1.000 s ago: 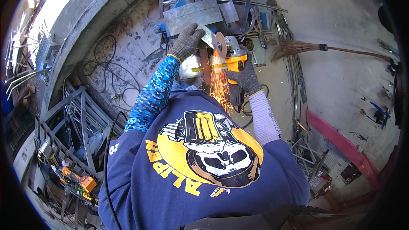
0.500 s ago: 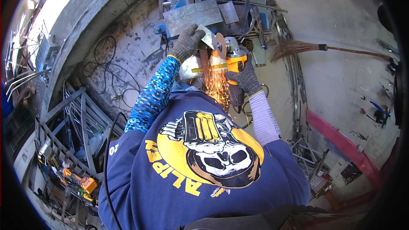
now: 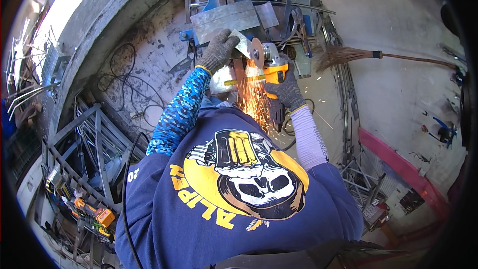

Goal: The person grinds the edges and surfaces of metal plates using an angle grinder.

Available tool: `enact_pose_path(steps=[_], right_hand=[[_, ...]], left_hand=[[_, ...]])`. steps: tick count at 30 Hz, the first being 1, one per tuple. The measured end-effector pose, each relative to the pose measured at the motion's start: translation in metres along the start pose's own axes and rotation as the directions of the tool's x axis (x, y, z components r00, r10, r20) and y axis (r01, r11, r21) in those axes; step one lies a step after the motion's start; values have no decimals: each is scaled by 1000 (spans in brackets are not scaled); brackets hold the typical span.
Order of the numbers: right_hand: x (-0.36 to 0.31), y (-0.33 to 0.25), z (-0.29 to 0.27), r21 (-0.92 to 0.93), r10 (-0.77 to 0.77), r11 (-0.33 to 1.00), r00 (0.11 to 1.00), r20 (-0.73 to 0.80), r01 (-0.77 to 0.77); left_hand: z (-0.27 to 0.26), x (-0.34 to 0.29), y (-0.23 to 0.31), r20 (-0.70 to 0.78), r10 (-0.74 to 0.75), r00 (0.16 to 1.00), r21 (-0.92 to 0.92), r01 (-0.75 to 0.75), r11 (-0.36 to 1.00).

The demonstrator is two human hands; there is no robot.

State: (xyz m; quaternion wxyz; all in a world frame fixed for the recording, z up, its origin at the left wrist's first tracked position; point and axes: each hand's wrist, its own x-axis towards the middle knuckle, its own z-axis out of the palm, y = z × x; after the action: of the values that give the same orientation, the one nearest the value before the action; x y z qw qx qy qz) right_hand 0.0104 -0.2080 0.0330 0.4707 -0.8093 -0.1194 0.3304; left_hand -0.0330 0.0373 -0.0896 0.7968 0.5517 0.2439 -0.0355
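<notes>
My right hand (image 3: 286,89), in a dark grey knit glove, is wrapped round a yellow and black angle grinder (image 3: 274,75). The grinder's reddish-brown disc (image 3: 257,52) meets the edge of a small piece of sheet metal (image 3: 242,45). Orange sparks (image 3: 254,97) stream from there down toward my body. My gloved left hand (image 3: 219,51) grips that metal piece from its left side, fingers closed on it. Just beyond lies a larger grey metal plate (image 3: 225,20) on the blue-framed work stand. A yellow tape measure strip (image 3: 230,82) shows below my left hand.
A straw broom (image 3: 348,56) lies on the right. Black cable (image 3: 124,72) is looped on the floor at left. Metal frames (image 3: 97,149) and an orange-and-black power tool (image 3: 99,215) are at lower left. A pair of pliers (image 3: 301,30) rests right of the plate.
Both hands stay almost in place. The sparks have spread, with some now flying to the right past my right wrist.
</notes>
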Motion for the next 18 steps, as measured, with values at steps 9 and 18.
enact_pose_path(steps=[9, 18], right_hand=[[2, 12, -1, -13, -30, 999, 1000, -2, 30], [4, 16, -4, 0, -9, 1000, 1000, 16, 9]], left_hand=[[-2, 5, -6, 20, 161, 987, 118, -162, 980], [5, -12, 21, 39, 171, 984, 259, -176, 950]])
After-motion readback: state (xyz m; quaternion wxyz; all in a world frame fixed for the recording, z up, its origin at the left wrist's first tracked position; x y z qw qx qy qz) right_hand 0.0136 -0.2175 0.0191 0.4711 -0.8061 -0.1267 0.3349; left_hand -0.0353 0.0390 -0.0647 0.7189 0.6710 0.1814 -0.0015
